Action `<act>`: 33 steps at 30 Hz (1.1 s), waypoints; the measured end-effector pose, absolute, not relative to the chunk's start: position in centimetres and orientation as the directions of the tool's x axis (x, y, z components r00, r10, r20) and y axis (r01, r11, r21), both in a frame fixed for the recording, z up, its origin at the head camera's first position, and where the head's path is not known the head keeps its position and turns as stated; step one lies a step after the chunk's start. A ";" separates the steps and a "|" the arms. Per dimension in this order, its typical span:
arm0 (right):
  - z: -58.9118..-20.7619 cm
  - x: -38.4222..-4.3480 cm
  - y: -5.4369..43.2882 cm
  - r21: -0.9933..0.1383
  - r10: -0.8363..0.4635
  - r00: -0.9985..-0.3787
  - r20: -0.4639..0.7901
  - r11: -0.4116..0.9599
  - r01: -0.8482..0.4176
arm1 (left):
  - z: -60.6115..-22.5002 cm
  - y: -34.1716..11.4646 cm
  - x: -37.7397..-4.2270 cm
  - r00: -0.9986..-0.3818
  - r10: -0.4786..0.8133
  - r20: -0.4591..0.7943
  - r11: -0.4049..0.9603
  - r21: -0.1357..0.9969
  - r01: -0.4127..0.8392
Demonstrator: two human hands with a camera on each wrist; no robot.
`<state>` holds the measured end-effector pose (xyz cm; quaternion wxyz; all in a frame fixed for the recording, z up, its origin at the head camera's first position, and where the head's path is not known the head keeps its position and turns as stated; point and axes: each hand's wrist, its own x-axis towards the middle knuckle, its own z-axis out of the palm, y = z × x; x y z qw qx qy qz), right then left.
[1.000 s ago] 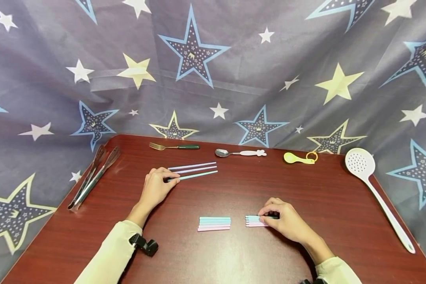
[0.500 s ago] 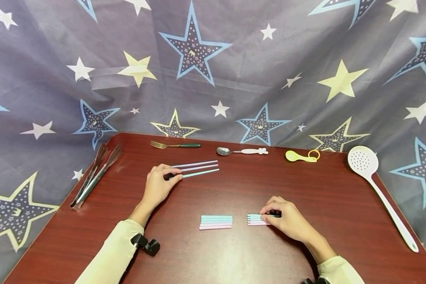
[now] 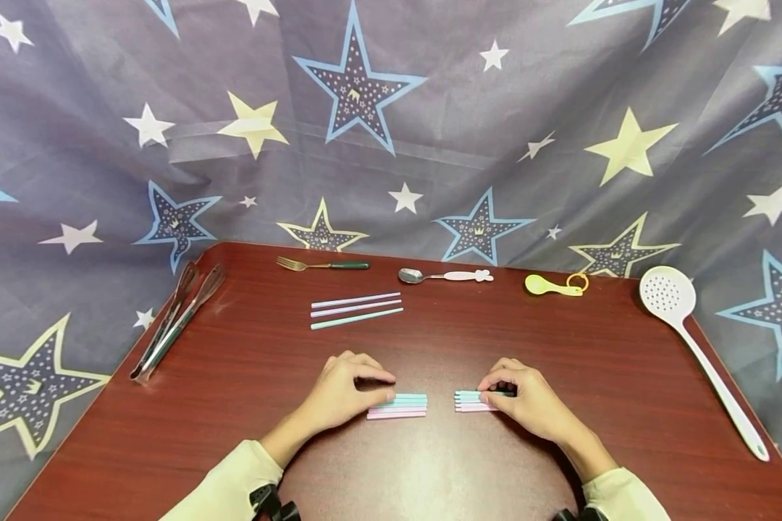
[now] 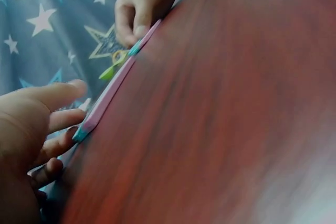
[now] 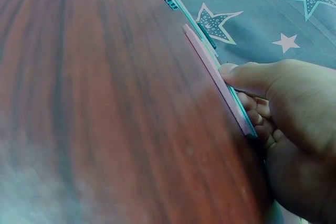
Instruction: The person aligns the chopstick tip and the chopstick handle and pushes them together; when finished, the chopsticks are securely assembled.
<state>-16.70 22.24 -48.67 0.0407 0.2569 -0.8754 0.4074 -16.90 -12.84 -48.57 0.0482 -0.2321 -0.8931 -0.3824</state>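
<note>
My left hand (image 3: 344, 391) is over the left end of a flat row of short pastel chopstick sections (image 3: 400, 414), teal behind and pink in front. Its thumb and fingers are spread apart, also in the left wrist view, with the thumb tip overlapping the row's back edge in the head view. A matching row of sections (image 3: 472, 407) lies to the right, narrow ends facing left. My right hand (image 3: 528, 401) pinches this row; in the right wrist view its thumb (image 5: 244, 76) presses the near side while the other fingers curl behind.
Behind lie two purple chopsticks (image 3: 355, 299) and a teal chopstick (image 3: 358, 319). Along the back edge are a fork (image 3: 322, 265), a spoon (image 3: 444, 276) and a yellow measuring spoon (image 3: 552, 286). Tongs (image 3: 176, 322) lie at left, a white skimmer (image 3: 697, 347) at right.
My left hand has let go of the teal chopstick at the back and come forward and right to the left row of sections. My right hand keeps its place.
</note>
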 end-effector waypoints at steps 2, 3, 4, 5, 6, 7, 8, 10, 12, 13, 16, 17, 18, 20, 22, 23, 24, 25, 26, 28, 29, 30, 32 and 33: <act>-48.6 -16.8 22.3 -0.688 -0.414 -0.865 0.284 0.541 -0.485 | -48.6 -12.5 -16.6 -0.876 0.409 0.256 0.628 0.617 0.474; -48.5 -16.8 22.3 -0.688 -0.412 -0.866 0.283 0.543 -0.483 | -48.5 -12.4 -16.5 -0.872 0.416 0.259 0.642 0.595 0.483; -48.5 -16.8 22.3 -0.688 -0.411 -0.868 0.279 0.546 -0.479 | -48.5 -12.3 -16.4 -0.872 0.416 0.260 0.652 0.583 0.485; -48.4 -16.8 22.3 -0.688 -0.410 -0.870 0.275 0.548 -0.476 | -48.5 -12.3 -16.4 -0.874 0.412 0.258 0.660 0.577 0.481; -48.4 -16.8 22.3 -0.689 -0.409 -0.871 0.271 0.549 -0.472 | -48.5 -12.3 -16.3 -0.875 0.409 0.258 0.664 0.575 0.479; -48.4 -16.7 22.3 -0.692 -0.410 -0.872 0.266 0.548 -0.469 | -48.5 -12.3 -16.3 -0.877 0.407 0.256 0.665 0.575 0.477; -48.4 -16.7 22.2 -0.695 -0.411 -0.873 0.262 0.547 -0.466 | -48.5 -12.3 -16.3 -0.878 0.405 0.255 0.666 0.575 0.475; -48.5 -16.7 22.2 -0.701 -0.412 -0.873 0.260 0.542 -0.464 | -48.6 -12.3 -16.2 -0.880 0.399 0.257 0.668 0.576 0.471; -48.6 -16.6 22.3 -0.704 -0.410 -0.873 0.265 0.536 -0.466 | -48.7 -12.2 -16.2 -0.883 0.388 0.263 0.668 0.580 0.466; -48.7 -16.6 22.2 -0.703 -0.410 -0.871 0.271 0.533 -0.470 | -48.7 -12.2 -16.2 -0.886 0.381 0.264 0.669 0.582 0.462; -48.8 -16.6 22.2 -0.701 -0.403 -0.872 0.277 0.536 -0.470 | -48.8 -11.9 -16.3 -0.900 0.353 0.257 0.676 0.595 0.435; -48.8 -16.6 22.2 -0.700 -0.401 -0.874 0.276 0.539 -0.468 | -48.8 -11.9 -16.3 -0.906 0.343 0.248 0.679 0.601 0.421; -48.8 -16.6 22.2 -0.699 -0.400 -0.874 0.275 0.542 -0.467 | -48.8 -11.7 -16.4 -0.912 0.334 0.237 0.682 0.608 0.408; -48.9 -16.5 22.2 -0.695 -0.398 -0.876 0.274 0.547 -0.466 | -48.8 -11.5 -16.4 -0.923 0.319 0.216 0.685 0.621 0.382; -48.9 -16.5 22.2 -0.692 -0.397 -0.875 0.279 0.548 -0.469 | -48.7 -11.4 -16.5 -0.931 0.306 0.197 0.684 0.635 0.359; -48.9 -16.5 22.2 -0.688 -0.397 -0.872 0.285 0.549 -0.475 | -48.6 -11.4 -16.5 -0.934 0.302 0.193 0.684 0.638 0.353; -48.9 -16.5 22.1 -0.686 -0.397 -0.871 0.290 0.548 -0.479 | -48.5 -11.3 -16.5 -0.936 0.297 0.189 0.682 0.644 0.347; -48.9 -16.6 22.1 -0.685 -0.397 -0.869 0.295 0.546 -0.482 | -48.5 -11.3 -16.5 -0.937 0.294 0.188 0.681 0.646 0.344; -48.9 -16.6 22.1 -0.682 -0.397 -0.867 0.300 0.546 -0.486 | -48.4 -11.3 -16.6 -0.938 0.292 0.186 0.680 0.649 0.341; -48.9 -16.6 22.0 -0.680 -0.397 -0.866 0.306 0.545 -0.490 | -48.3 -11.3 -16.6 -0.939 0.292 0.180 0.676 0.656 0.336; -48.9 -16.6 22.0 -0.680 -0.396 -0.865 0.308 0.544 -0.491 | -48.3 -11.4 -16.6 -0.940 0.293 0.175 0.675 0.658 0.333; -48.9 -16.6 22.0 -0.682 -0.396 -0.865 0.307 0.543 -0.490 | -48.3 -11.4 -16.6 -0.940 0.295 0.170 0.674 0.660 0.331; -48.8 -16.6 22.0 -0.682 -0.394 -0.865 0.310 0.541 -0.491 | -48.2 -11.4 -16.7 -0.940 0.299 0.166 0.673 0.661 0.331; -48.8 -16.5 22.0 -0.683 -0.393 -0.865 0.312 0.540 -0.492 | -48.2 -11.3 -16.7 -0.938 0.302 0.168 0.673 0.659 0.335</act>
